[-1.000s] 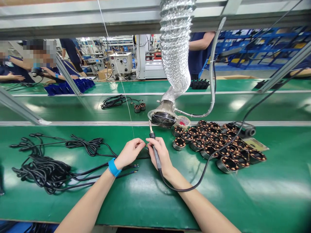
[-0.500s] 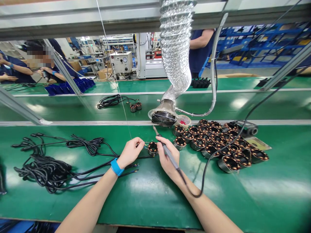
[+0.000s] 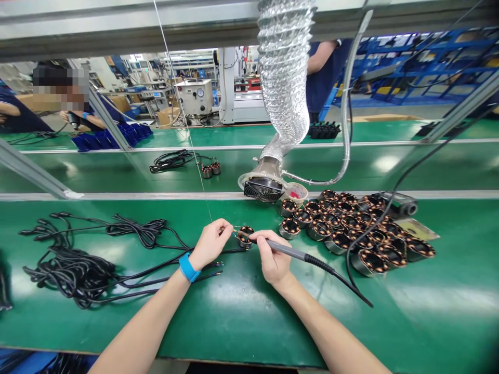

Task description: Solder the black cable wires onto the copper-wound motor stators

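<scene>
My right hand [image 3: 275,257] is wrapped round a grey soldering iron [image 3: 286,249], its tip pointing left onto a small copper-wound motor stator [image 3: 245,236]. Just left of that stator, my left hand [image 3: 213,240], with a blue wristband, has thumb and forefinger pinched on a thin solder wire [image 3: 202,182] hanging from above. Fine coloured lead ends show between the fingertips and the stator; which of them the fingers touch is unclear. A black cable [image 3: 234,251] runs under my left hand and ends by the stator.
Many more stators [image 3: 345,223] crowd the green bench to the right. Coiled black cables [image 3: 74,270] lie on the left. A fume extractor [image 3: 263,184] hangs over the middle, near a round tub [image 3: 295,192]. The iron's cord [image 3: 351,283] loops at right. People work beyond the bench.
My right hand has swung the soldering iron from pointing up and away to lying nearly level, its tip now at the stator. My left hand has stayed almost still.
</scene>
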A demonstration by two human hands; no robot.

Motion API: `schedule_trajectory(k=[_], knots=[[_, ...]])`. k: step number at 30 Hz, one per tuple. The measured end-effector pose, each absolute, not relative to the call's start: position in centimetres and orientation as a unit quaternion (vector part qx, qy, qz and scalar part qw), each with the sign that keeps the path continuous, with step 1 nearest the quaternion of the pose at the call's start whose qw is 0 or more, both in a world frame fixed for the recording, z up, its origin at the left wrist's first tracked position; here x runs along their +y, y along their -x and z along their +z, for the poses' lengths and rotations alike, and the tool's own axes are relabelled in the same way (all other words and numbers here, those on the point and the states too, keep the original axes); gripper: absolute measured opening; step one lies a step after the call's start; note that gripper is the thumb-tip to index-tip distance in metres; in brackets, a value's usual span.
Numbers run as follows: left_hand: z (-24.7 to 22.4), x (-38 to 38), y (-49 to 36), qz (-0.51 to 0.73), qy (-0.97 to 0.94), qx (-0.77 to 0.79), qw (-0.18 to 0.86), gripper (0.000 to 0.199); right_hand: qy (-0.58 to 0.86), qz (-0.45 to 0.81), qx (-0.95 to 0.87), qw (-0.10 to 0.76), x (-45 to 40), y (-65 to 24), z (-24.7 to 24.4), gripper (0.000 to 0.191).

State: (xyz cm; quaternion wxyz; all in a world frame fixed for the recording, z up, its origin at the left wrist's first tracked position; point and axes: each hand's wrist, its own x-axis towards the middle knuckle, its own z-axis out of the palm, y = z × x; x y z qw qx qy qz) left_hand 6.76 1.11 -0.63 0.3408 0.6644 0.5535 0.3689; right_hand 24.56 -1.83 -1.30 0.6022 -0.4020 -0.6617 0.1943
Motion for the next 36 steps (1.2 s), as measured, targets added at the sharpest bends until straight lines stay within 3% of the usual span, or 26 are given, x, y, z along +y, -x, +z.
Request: schedule_trajectory(k=[18,36], knots=[[-0.7,1.1,-6.7,0.376,-0.660,0.549,0.350,0.030,0.425,0.278,-0.578,0.639,-1.7,-24.5,-2.2,0.028],[-0.8,1.2,-6.6,0.379,-0.661,0.547,0.346,0.029,0.431,0.239,-0.602,0.628,-1.8,-24.4,-2.3,0.028]])
